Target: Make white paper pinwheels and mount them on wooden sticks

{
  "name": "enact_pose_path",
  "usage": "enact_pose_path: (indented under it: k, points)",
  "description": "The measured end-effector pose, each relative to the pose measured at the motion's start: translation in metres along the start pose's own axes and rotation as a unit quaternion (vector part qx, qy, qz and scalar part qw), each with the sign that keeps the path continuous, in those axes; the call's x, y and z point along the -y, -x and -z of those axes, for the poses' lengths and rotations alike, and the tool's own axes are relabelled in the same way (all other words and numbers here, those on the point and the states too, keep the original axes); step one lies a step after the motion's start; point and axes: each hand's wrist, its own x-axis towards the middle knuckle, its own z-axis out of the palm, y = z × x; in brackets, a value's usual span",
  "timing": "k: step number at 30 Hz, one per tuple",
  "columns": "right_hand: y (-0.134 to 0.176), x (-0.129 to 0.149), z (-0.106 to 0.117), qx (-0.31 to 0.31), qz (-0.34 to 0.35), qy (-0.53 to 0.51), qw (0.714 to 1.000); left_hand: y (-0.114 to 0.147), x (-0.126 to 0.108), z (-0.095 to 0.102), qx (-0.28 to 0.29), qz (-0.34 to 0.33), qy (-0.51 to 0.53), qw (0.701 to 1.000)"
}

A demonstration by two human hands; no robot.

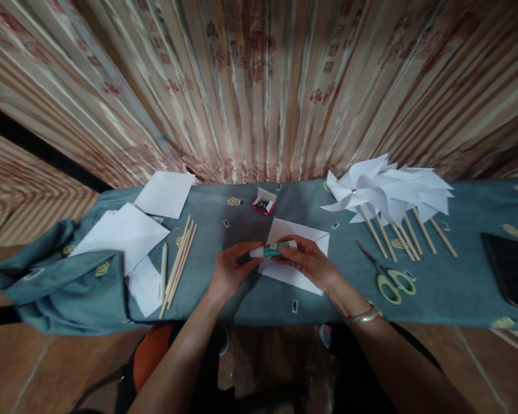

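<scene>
Glue (273, 250) held level over paper (296, 277).
Left hand (232, 265) pinches one end, right hand (309, 260) the other; opposed grips probably keep it steady.

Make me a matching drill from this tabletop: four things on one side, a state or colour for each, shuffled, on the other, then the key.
1. Glue stick
2. Scissors
3. Small box
4. Paper pinwheels

A. Light-green handles
B. White, bunched together on wooden sticks
C. Held between left hand and right hand
D. Lid up, small dark pieces inside

Pairs: 1-C, 2-A, 3-D, 4-B
</scene>
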Motion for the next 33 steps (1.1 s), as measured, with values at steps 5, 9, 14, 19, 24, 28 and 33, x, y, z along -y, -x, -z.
enact_pose_path:
  k: [5,9,14,19,24,28,33]
  points:
    - [-0.002,-0.011,-0.007,0.021,0.009,0.053,0.998,0.005,0.002,0.001,0.008,-0.014,-0.001,1.0]
    - [-0.005,-0.006,0.001,0.001,0.07,0.132,0.989,0.005,0.007,0.007,-0.028,-0.006,-0.026,0.999]
    - [0.001,0.009,0.042,-0.131,0.228,0.287,0.921,-0.003,0.021,0.034,-0.151,-0.017,-0.142,0.978]
    - [0.031,0.014,0.068,-0.153,0.246,0.509,0.811,-0.008,0.034,0.059,-0.137,-0.087,-0.305,0.939]
    - [0.052,0.012,0.07,-0.106,0.25,0.612,0.742,0.006,0.022,0.035,-0.146,-0.21,-0.359,0.898]
    - [0.051,0.005,0.075,-0.067,0.276,0.646,0.709,0.028,0.008,-0.018,0.073,-0.317,-0.327,0.887]
    - [0.048,-0.004,0.08,-0.062,0.286,0.671,0.681,0.031,-0.001,-0.058,0.167,-0.307,-0.336,0.875]
